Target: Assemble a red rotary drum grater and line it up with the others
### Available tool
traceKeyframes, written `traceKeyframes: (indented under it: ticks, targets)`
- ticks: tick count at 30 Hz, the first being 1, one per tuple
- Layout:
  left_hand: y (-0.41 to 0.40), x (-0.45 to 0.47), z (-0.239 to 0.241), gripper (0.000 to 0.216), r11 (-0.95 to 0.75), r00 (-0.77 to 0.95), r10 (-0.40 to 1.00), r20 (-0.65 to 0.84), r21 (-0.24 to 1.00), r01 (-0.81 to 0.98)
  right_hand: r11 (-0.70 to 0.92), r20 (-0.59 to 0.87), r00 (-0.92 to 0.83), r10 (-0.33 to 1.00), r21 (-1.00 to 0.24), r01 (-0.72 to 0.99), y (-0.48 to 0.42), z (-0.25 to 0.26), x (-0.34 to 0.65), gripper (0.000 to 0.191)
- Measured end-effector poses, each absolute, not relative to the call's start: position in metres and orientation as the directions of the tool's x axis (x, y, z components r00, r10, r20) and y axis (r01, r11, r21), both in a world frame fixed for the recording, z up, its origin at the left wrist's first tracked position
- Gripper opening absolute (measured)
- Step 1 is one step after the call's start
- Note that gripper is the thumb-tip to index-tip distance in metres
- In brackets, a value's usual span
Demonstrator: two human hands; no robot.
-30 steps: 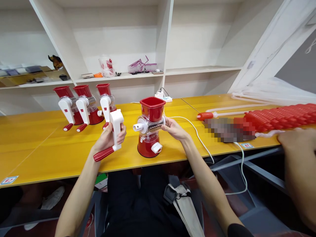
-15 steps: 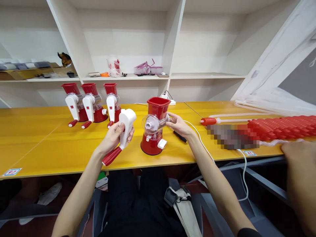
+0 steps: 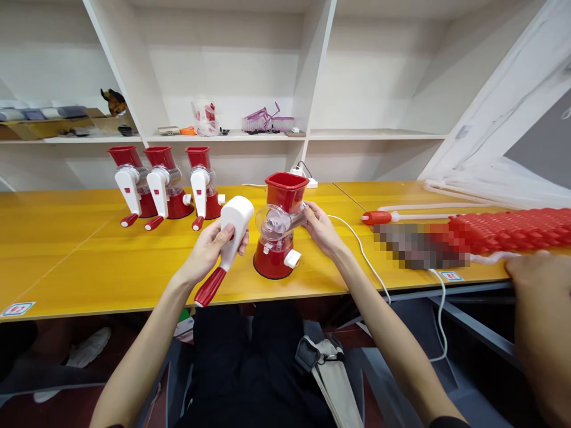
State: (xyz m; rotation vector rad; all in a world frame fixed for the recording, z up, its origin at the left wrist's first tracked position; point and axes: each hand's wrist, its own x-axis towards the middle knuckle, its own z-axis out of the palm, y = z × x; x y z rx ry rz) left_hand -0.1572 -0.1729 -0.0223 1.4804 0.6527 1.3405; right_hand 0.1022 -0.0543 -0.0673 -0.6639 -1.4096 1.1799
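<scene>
Two clamped grips: left hand (image 3: 213, 246) on crank handle (image 3: 236, 221); right hand (image 3: 320, 229) on grinder (image 3: 273, 265), near table (image 3: 89, 261) edge.

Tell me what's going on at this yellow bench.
A person has a red rotary grater standing on the yellow bench. Their right hand grips the side of its drum; their left hand holds a loose white crank with a red grip beside the drum's front, not on it. Three graters with cranks fitted stand in a row behind. Another person's hand is at the right edge.
</scene>
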Motion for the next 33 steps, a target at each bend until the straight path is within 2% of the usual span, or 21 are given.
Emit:
traceKeyframes:
  ticks: [6,8,11,12,14,15,17,18,20,22,25,27,31,33]
  targets:
    - [-0.176,-0.15,-0.024,0.04,-0.4,0.258,0.866,0.429,0.902,-0.161,0.362,0.387,-0.109,0.916,-0.912,-0.194,-0.055,-0.073,0.099,0.053]
    - [-0.183,-0.146,-0.021,0.039,-0.424,0.231,0.87,0.435,0.9,-0.1,0.431,0.432,0.01,0.902,-0.895,-0.114,-0.065,-0.071,0.1,0.051]
    - [-0.2,-0.134,-0.018,0.036,-0.492,0.199,0.854,0.481,0.871,0.009,0.624,0.616,0.274,0.739,-0.779,0.069,-0.103,-0.065,0.098,0.034]
    - [-0.206,-0.128,-0.019,0.035,-0.525,0.18,0.84,0.511,0.851,0.035,0.673,0.668,0.284,0.688,-0.734,0.095,-0.121,-0.063,0.096,0.028]
    - [-0.217,-0.114,-0.022,0.028,-0.594,0.123,0.803,0.583,0.801,0.08,0.733,0.734,0.165,0.658,-0.675,0.078,-0.159,-0.061,0.088,0.024]
    - [-0.222,-0.107,-0.025,0.024,-0.621,0.094,0.784,0.614,0.776,0.11,0.757,0.758,0.033,0.651,-0.652,0.039,-0.177,-0.061,0.084,0.026]
    - [-0.228,-0.096,-0.03,0.019,-0.662,0.056,0.746,0.664,0.728,0.181,0.745,0.718,-0.28,0.637,-0.667,-0.016,-0.204,-0.064,0.074,0.047]
    - [-0.23,-0.092,-0.033,0.019,-0.673,0.051,0.73,0.681,0.705,0.225,0.732,0.685,-0.361,0.633,-0.681,-0.009,-0.212,-0.065,0.069,0.057]
    - [-0.231,-0.089,-0.037,0.025,-0.687,0.067,0.706,0.705,0.66,0.305,0.707,0.646,-0.403,0.648,-0.707,0.005,-0.219,-0.068,0.061,0.06]
    - [-0.231,-0.089,-0.041,0.039,-0.694,0.114,0.699,0.706,0.631,0.347,0.673,0.622,-0.397,0.675,-0.74,-0.016,-0.217,-0.069,0.055,0.05]
    - [-0.227,-0.093,-0.044,0.059,-0.715,0.198,0.691,0.695,0.618,0.327,0.562,0.57,-0.4,0.718,-0.813,-0.151,-0.209,-0.068,0.051,0.04]
    - [-0.217,-0.099,-0.043,0.059,-0.732,0.149,0.669,0.728,0.61,0.303,0.438,0.515,-0.428,0.743,-0.857,-0.27,-0.205,-0.067,0.05,0.037]
    - [-0.166,-0.117,-0.027,0.04,-0.768,-0.051,0.609,0.791,0.605,0.209,0.241,0.447,-0.494,0.746,-0.872,-0.425,-0.202,-0.067,0.05,0.036]
    - [-0.132,-0.122,-0.015,0.058,-0.763,0.025,0.634,0.773,0.62,0.182,0.194,0.447,-0.536,0.716,-0.865,-0.462,-0.203,-0.067,0.05,0.036]
